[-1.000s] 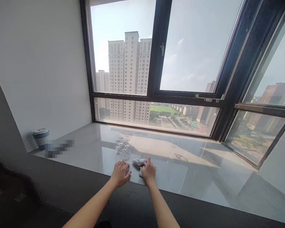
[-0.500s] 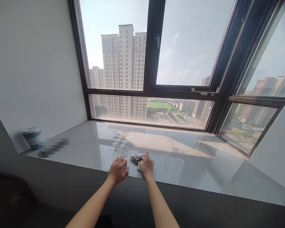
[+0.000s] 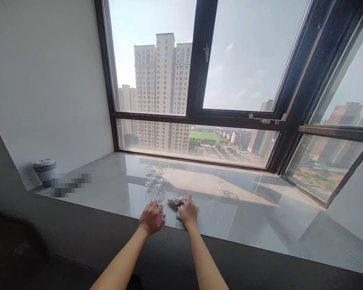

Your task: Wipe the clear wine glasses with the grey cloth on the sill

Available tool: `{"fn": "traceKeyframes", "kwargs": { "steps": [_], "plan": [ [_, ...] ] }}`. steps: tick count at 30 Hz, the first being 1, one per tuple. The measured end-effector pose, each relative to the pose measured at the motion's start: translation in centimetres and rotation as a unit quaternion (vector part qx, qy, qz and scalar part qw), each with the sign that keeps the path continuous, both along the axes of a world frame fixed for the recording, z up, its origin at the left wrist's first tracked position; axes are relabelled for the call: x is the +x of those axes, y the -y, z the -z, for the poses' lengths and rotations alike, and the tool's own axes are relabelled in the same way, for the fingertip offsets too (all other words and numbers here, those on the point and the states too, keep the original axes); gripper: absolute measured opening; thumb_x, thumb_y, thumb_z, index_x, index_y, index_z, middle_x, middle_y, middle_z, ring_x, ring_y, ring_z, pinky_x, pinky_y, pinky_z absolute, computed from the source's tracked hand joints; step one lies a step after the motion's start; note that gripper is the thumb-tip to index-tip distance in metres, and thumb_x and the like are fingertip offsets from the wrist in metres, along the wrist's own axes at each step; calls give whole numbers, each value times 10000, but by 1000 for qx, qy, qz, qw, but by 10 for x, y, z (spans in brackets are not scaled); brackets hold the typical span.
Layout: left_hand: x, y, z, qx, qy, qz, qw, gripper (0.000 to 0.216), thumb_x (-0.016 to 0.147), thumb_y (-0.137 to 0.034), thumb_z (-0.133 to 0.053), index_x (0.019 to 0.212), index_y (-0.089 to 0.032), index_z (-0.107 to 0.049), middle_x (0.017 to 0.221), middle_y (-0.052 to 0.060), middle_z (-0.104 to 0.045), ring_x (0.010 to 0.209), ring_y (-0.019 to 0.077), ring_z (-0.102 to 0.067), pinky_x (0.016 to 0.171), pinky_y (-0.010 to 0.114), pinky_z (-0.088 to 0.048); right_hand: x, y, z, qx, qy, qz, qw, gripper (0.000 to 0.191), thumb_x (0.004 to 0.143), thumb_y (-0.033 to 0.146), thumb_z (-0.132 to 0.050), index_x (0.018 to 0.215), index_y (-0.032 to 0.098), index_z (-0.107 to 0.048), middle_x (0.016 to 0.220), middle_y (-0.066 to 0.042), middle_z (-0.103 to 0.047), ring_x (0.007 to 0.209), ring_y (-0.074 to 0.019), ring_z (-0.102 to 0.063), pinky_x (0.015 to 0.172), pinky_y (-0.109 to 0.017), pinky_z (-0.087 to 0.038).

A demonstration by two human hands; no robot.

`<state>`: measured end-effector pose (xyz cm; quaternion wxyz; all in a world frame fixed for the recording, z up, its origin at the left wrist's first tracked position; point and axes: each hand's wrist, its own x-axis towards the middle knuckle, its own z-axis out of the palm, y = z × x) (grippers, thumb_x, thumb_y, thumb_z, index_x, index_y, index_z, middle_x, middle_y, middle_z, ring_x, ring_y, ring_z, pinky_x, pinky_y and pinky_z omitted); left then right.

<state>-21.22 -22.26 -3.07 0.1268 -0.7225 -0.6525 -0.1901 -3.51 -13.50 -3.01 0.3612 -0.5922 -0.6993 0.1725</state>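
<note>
My left hand (image 3: pixel 151 218) is at the near edge of the sill, its fingers and thumb curled round the lower part of a clear wine glass (image 3: pixel 159 193). That glass is upright, and my fingers partly hide its stem and foot. To its right my right hand (image 3: pixel 188 211) grips a crumpled light grey cloth (image 3: pixel 176 201) that lies on the sill, with the index finger pointing forward. Just behind the held glass stands a cluster of several more wine glasses (image 3: pixel 148 171). Another wine glass (image 3: pixel 221 179) stands apart to the right, in the sunlight.
The glossy grey window sill (image 3: pixel 109 193) has a front edge close to my hands. At its left end is a blue and white tub (image 3: pixel 44 172) by the wall, beside a blurred-out patch (image 3: pixel 71 185). A dark-framed window (image 3: pixel 230 121) rises behind the glasses.
The whole view has shifted slightly, so everything appears a little further right. Both hands keep nearly the same pose beside the glass and on the cloth.
</note>
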Motion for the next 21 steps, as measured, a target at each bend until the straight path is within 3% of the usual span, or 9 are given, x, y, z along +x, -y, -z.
{"fn": "traceKeyframes", "kwargs": {
  "steps": [21],
  "plan": [
    [0,0,1,18,-14,6,1000,262,826,-358,-493,991,-185,-602,1001,134,-553,995,301,-481,820,416,-408,0,-1,3,10,-5,-2,1000,574,791,181,-472,1360,169,-391,1120,-110,-643,1064,-247,-579,848,-315,-396]
  ]
}}
